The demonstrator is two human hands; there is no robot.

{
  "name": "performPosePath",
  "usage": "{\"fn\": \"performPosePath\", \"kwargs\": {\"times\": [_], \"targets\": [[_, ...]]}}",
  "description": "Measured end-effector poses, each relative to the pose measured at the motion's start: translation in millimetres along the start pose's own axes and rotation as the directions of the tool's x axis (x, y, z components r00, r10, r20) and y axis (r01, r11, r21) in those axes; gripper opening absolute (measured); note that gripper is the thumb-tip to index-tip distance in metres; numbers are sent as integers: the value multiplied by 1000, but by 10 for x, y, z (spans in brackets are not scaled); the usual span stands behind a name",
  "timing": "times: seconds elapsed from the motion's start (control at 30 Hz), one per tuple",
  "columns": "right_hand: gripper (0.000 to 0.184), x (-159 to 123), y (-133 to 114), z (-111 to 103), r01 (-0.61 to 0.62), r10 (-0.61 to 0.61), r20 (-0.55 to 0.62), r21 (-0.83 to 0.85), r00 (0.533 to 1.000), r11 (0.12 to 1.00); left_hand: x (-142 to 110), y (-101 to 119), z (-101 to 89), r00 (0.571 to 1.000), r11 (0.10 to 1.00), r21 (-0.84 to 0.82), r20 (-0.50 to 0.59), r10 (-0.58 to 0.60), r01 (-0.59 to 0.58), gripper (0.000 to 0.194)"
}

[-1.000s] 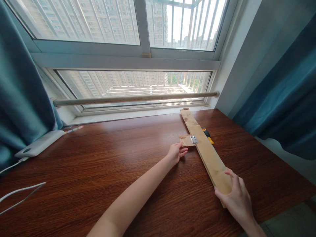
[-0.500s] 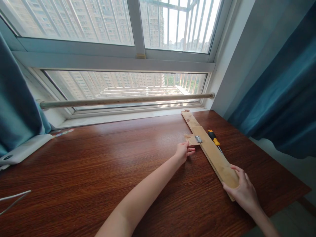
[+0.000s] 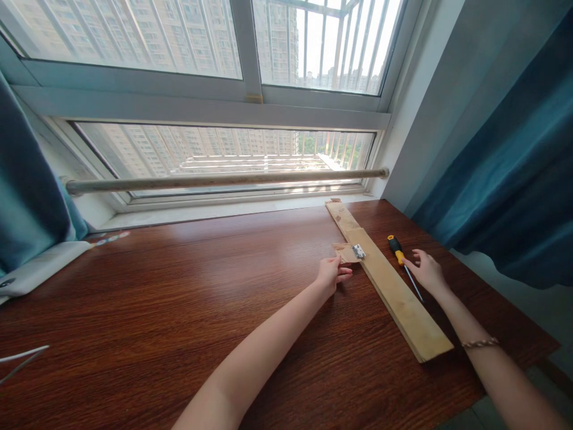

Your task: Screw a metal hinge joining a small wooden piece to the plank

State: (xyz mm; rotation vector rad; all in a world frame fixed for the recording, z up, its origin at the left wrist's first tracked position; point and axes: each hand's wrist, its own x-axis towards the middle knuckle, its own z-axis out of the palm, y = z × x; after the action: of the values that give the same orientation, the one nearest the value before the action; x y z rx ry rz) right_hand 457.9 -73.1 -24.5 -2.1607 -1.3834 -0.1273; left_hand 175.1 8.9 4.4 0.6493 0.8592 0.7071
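My left hand [image 3: 329, 275] is closed on the edge of a small light-brown flat piece [image 3: 347, 253], thumb and index finger pinching it. A silver metal hinge [image 3: 359, 251] spans from this piece to a long pale wooden board [image 3: 394, 280] lying on the table. To the right of the board, a black and yellow screwdriver [image 3: 398, 251] lies with its shaft pointing toward me. My right hand [image 3: 425, 272] is open beside it, the thumb at the yellow end of the handle and the fingers apart. Whether the thumb presses on the handle I cannot tell.
A dark reddish-brown wooden table [image 3: 179, 298] runs up to the window sill. A white device [image 3: 45, 266] lies at the left, a white cable [image 3: 24, 355] nearer me. Above the sill runs a horizontal rail [image 3: 224, 179]. Blue curtains [image 3: 505, 173] hang on both sides.
My right hand has let go of the board's near end and moved up to the screwdriver. The screwdriver lies a little farther right of the board. My left hand keeps its pinch.
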Motion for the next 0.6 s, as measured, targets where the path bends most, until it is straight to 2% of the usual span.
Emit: {"fn": "performPosePath", "kwargs": {"times": [0.07,0.17,0.27,0.4,0.47,0.53,0.6], "targets": [[43,271,28,170,55,-50,108,-44,993,998,-7,-5,3,1000,1000,4,2,3,-4,21],[35,486,46,296,128,-116,153,-74,981,989,-16,-10,7,1000,1000,10,-4,9,-9,21],[37,550,77,301,192,-174,156,-107,972,975,-17,-8,9,1000,1000,13,-4,11,-11,21],[40,502,49,283,228,-212,118,-140,970,963,-15,-4,12,1000,1000,12,-9,10,-10,21],[43,425,-77,283,237,-228,73,-159,971,958,-16,-7,12,1000,1000,10,-13,10,-10,22],[43,315,-293,285,307,-304,42,-147,952,940,-17,-14,10,1000,1000,5,-18,11,-11,22],[41,189,-556,286,482,-478,61,-67,876,874,-18,-22,7,1000,1000,-2,-22,11,-11,22]]}}
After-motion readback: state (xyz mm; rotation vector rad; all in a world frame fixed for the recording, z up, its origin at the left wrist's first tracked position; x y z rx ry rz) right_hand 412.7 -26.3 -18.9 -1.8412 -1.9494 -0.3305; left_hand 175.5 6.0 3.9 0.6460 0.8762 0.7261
